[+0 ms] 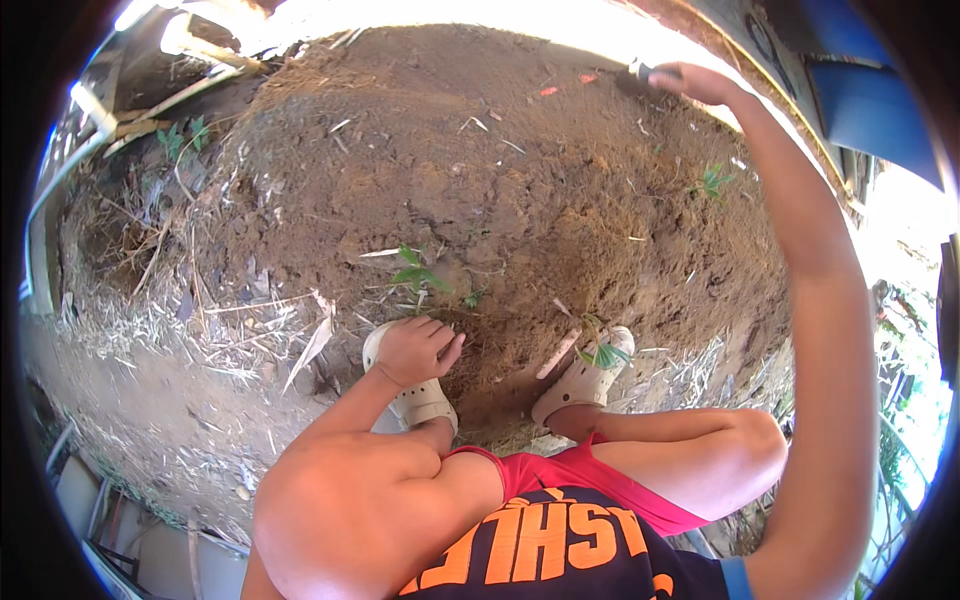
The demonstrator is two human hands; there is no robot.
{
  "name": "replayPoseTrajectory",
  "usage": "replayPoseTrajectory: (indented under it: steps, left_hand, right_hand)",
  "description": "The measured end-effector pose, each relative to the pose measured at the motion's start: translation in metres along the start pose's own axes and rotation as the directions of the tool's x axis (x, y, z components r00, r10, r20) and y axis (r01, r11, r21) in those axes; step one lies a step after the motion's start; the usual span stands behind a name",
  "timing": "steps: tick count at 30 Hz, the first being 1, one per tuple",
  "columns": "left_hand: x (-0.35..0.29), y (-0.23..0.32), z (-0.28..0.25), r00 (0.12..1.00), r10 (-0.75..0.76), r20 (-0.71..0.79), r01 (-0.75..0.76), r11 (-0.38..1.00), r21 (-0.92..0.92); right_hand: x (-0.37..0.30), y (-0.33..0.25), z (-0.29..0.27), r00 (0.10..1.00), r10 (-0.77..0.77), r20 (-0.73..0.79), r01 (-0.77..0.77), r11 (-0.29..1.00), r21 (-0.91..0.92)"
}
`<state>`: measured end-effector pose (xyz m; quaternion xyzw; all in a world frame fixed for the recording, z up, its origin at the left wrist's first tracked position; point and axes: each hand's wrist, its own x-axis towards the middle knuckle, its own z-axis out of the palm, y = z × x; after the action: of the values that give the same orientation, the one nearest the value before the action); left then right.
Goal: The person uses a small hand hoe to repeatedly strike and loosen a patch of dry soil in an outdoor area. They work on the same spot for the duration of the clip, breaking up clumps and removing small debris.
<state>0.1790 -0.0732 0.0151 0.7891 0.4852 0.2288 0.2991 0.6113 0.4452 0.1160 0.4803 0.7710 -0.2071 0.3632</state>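
Bare brown soil (500, 150) spreads in front of me as I crouch. My right hand (690, 82) reaches to the far right, its fingers closed around a dark hand tool (637, 78). The tool's head is down at the soil, and its exact kind is hard to make out. My left hand (420, 350) hangs loosely curled over my left clog (425, 403), with nothing visible in it. A small green seedling (416, 270) stands in the soil just beyond that hand.
Another seedling (712, 181) grows at the right. Wilted leaves (603, 352) lie over my right clog (572, 392), beside a short stick (558, 354). Dry straw (230, 345) and twigs litter the left. Red scraps (588, 78) lie near the tool. A blue panel (870, 115) stands at the far right.
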Motion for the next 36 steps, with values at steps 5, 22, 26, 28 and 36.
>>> replayPoseTrajectory:
  steps: [5,22,26,28,36]
  left_hand:
    - [-0.012,-0.003,-0.003,0.998,-0.032,-0.051,0.032,0.999,0.006]
    - [0.004,-0.002,-0.004,0.999,-0.043,0.009,0.044,0.994,-0.099]
    - [0.003,-0.006,-0.003,0.997,-0.052,0.049,0.057,0.994,-0.091]
    - [0.001,-0.006,-0.001,0.996,-0.060,0.063,0.066,0.994,-0.092]
    - [0.003,-0.006,-0.005,0.997,-0.049,0.057,0.054,0.996,-0.074]
  right_hand:
    - [-0.067,-0.153,0.087,0.954,0.289,0.080,-0.300,0.912,0.282]
    - [-0.073,-0.253,0.063,0.930,0.299,-0.213,-0.306,0.952,0.000]
    - [-0.065,-0.267,0.055,0.943,0.266,-0.200,-0.288,0.954,-0.086]
    - [-0.061,-0.269,0.044,0.958,0.240,-0.157,-0.257,0.961,-0.099]
    - [-0.011,-0.118,-0.083,0.997,-0.024,0.076,0.028,0.997,-0.065]
